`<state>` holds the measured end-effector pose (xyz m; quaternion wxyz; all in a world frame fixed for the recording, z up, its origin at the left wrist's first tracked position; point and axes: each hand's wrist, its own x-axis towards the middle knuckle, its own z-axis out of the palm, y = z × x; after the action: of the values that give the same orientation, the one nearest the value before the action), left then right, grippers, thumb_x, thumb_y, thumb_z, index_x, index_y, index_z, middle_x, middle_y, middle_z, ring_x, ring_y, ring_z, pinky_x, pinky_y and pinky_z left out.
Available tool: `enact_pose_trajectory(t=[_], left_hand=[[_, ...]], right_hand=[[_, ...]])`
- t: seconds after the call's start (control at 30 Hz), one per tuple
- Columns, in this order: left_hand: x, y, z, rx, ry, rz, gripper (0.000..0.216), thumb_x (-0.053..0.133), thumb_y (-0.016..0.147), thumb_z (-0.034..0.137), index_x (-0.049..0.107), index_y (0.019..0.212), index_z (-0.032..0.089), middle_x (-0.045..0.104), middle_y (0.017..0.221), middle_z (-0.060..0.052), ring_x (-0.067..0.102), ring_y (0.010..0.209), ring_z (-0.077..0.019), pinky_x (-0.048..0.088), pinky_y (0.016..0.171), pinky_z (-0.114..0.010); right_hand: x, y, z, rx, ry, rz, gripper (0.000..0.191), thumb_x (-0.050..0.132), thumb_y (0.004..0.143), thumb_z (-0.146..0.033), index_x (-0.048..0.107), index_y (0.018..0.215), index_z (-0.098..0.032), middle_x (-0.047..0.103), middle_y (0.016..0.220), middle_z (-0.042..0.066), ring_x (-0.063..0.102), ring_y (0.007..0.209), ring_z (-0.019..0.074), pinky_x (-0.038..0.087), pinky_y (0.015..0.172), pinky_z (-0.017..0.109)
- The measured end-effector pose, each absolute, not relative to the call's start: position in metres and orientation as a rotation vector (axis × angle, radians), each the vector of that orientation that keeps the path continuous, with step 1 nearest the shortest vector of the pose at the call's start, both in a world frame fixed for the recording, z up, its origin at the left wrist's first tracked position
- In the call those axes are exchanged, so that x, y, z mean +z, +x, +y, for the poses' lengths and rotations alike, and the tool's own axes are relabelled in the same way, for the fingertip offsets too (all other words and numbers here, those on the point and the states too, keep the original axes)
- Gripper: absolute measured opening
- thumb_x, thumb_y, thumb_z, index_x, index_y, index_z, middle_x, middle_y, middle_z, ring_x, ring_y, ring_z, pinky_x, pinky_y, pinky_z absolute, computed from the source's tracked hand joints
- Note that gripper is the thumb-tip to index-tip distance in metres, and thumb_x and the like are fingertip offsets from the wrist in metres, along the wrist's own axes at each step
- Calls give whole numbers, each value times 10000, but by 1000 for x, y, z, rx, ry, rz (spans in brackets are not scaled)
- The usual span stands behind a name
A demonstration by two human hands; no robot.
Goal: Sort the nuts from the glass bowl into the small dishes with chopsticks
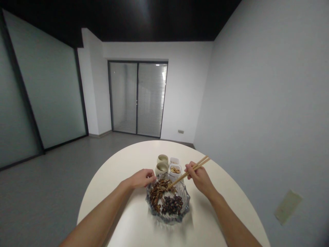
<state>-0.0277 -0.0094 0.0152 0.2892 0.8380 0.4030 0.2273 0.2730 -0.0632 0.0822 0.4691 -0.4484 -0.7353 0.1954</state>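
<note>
Chopsticks (189, 172) sit in the right hand (200, 179), its grip shut firmly around them, thumb and fingers (191, 168) pinching the pair near the upper ends. That hand is raised above the surface (120, 168), with the wrist bent and the forearm coming in from the lower right. The sticks angle down and to the left, ending in tips held close together at a heap of striped seeds (156, 193) inside a cut-glass bowl (168, 219); whether a seed lies between them is too small to tell. The bowl sits directly below and between the two hands, with dark seeds (172, 205) beside the striped heap.

The left hand (141, 178) reaches in from the lower left, its fingers half curled just above the bowl's far-left rim. It shows nothing in its grip, though whether it touches the glass cannot be told. Just beyond those knuckles stand two cream cups (161, 163), with two white square dishes (175, 166) between the grips and farther ahead, the nearer one holding peanuts (175, 170). Well past the surface's far edge is a glass door (137, 99) with blinds, while a pale wall (257, 103) runs along the right-hand side
</note>
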Motion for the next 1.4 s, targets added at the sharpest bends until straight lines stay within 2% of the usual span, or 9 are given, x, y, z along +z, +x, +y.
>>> enact_pose_trajectory(t=[0.53,1.2,1.4], left_hand=[[23,-27,-14,595,2247,1095,418,461,898,539,612,820,156,611,710,-6,538,631,-146,391,585,-234],[24,-27,-15,583,2275,1105,397,458,896,511,624,828,156,621,715,-13,554,664,-156,393,609,-241],[23,-27,-15,589,2265,1106,404,453,894,523,619,827,160,624,726,-13,555,657,-153,394,606,-239]], right_hand=[[78,267,-66,455,-1116,-1912,437,456,970,-496,542,649,-212,568,544,-18,521,532,151,392,546,247],[81,266,-68,444,-1084,-1909,429,464,973,-484,585,677,-198,560,581,-12,516,561,152,388,546,247],[83,267,-67,535,-1088,-1853,405,500,944,-481,612,680,-195,616,594,4,588,580,167,448,558,252]])
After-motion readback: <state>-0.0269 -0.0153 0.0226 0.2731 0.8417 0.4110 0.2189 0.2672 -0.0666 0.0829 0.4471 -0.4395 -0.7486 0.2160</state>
